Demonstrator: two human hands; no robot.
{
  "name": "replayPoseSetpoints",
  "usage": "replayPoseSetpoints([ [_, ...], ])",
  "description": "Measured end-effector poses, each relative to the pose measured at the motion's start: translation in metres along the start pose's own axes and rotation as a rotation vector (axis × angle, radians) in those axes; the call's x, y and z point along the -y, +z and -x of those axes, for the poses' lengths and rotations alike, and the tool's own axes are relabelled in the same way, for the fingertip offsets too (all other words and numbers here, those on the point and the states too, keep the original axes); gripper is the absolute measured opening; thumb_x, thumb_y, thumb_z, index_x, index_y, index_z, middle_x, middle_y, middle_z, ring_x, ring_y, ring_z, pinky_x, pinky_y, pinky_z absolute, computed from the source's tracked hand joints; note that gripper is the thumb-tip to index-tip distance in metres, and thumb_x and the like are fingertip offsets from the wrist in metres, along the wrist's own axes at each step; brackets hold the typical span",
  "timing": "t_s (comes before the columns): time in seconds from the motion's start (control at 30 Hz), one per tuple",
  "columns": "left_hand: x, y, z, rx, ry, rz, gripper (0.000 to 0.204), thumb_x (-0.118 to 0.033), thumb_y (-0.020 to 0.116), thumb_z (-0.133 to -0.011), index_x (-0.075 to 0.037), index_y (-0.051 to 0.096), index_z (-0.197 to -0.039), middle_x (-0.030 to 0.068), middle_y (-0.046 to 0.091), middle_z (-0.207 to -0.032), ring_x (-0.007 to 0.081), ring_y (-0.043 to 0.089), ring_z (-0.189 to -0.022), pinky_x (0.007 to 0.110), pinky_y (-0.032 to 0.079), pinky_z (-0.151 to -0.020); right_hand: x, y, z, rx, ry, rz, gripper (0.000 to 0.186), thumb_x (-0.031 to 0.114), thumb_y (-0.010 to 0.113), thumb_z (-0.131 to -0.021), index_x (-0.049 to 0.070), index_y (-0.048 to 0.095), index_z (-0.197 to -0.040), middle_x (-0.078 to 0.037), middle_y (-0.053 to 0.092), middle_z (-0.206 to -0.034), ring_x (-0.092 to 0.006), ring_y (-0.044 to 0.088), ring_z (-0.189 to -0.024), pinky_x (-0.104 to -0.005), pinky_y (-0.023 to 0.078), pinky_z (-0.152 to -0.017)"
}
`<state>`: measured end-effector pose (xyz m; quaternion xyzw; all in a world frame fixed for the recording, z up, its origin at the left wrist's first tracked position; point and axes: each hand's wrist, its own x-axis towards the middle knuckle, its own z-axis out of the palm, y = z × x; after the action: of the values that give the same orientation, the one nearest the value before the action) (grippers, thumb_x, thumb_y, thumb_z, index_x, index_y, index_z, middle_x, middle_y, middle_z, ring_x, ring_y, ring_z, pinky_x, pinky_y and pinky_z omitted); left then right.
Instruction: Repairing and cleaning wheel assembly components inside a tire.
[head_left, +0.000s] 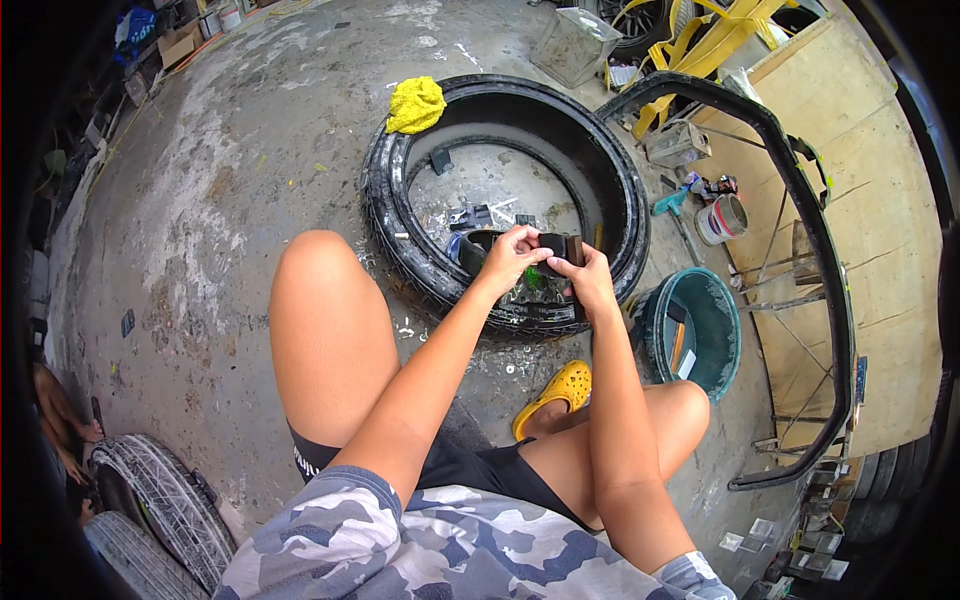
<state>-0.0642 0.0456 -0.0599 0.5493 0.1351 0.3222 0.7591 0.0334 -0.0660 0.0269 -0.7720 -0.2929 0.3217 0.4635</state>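
Note:
In front of me a large black tire [392,215] lies flat on the floor. Over its near rim, my left hand [510,257] and my right hand [588,277] are closed on a small dark piece [552,243], black with a brown part at its right end; its kind is unclear. My left fingertips pinch its left side, and my right thumb and fingers grip the brown end. A yellow cloth [416,105] rests on the tire's far left rim. Small dark pieces [470,217] and white scraps lie on the floor inside the tire's ring.
A green tub [728,345] stands right of the tire. Beyond it are a white bucket [722,219] and a teal-headed brush [671,202]. A bent black frame [838,300] leans by a plywood sheet [850,200]. Other tires [160,490] and another person's arm [60,425] are at lower left.

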Motion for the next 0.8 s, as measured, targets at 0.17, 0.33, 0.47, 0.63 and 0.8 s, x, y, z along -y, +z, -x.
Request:
replayPoseSetpoints([
  [0.17,0.004,-0.002,-0.001,-0.054,0.024,-0.136,0.022,-0.007,0.071,-0.080,-0.004,0.059,-0.097,-0.0007,0.057,-0.090,0.0055,0.055,-0.082,0.020,0.044,-0.074,0.002,-0.005,0.000,0.060,-0.015,-0.105,0.023,0.011,0.069,-0.080,0.004,0.062,-0.101,-0.001,0.064,-0.081,-0.0063,0.056,-0.062,-0.0193,0.042,-0.043],
  [0.33,-0.002,0.001,0.000,-0.018,-0.034,0.084,0.022,-0.006,0.072,-0.078,-0.005,0.056,-0.093,-0.0018,0.058,-0.087,0.0050,0.055,-0.080,0.020,0.045,-0.074,0.001,-0.008,0.001,0.092,0.000,-0.137,0.023,0.010,0.068,-0.081,0.003,0.059,-0.100,-0.001,0.063,-0.083,-0.0058,0.056,-0.063,-0.0183,0.042,-0.044],
  [0.47,-0.002,-0.002,-0.001,-0.033,-0.046,0.120,0.026,-0.004,0.074,-0.076,-0.006,0.054,-0.091,-0.0014,0.059,-0.085,0.0050,0.055,-0.078,0.021,0.045,-0.073,-0.002,-0.011,-0.001,0.108,0.014,-0.160,0.022,0.011,0.068,-0.081,0.003,0.060,-0.100,-0.001,0.063,-0.082,-0.0058,0.057,-0.063,-0.0184,0.043,-0.044],
  [0.63,-0.005,-0.001,-0.001,-0.023,-0.061,0.127,0.029,-0.005,0.076,-0.074,-0.006,0.054,-0.093,-0.0008,0.060,-0.087,0.0057,0.055,-0.078,0.021,0.046,-0.074,-0.008,-0.012,-0.005,0.067,0.060,-0.171,0.019,0.012,0.068,-0.081,0.004,0.061,-0.097,0.000,0.063,-0.080,-0.0063,0.057,-0.061,-0.0182,0.044,-0.045],
  [0.8,-0.011,0.001,0.001,0.000,-0.122,0.118,0.027,-0.013,0.070,-0.082,-0.006,0.057,-0.104,0.0012,0.063,-0.095,0.0058,0.056,-0.083,0.022,0.045,-0.075,-0.006,-0.013,-0.005,0.071,0.065,-0.195,0.020,0.012,0.068,-0.081,0.004,0.061,-0.097,0.000,0.063,-0.079,-0.0065,0.057,-0.060,-0.0187,0.044,-0.045],
])
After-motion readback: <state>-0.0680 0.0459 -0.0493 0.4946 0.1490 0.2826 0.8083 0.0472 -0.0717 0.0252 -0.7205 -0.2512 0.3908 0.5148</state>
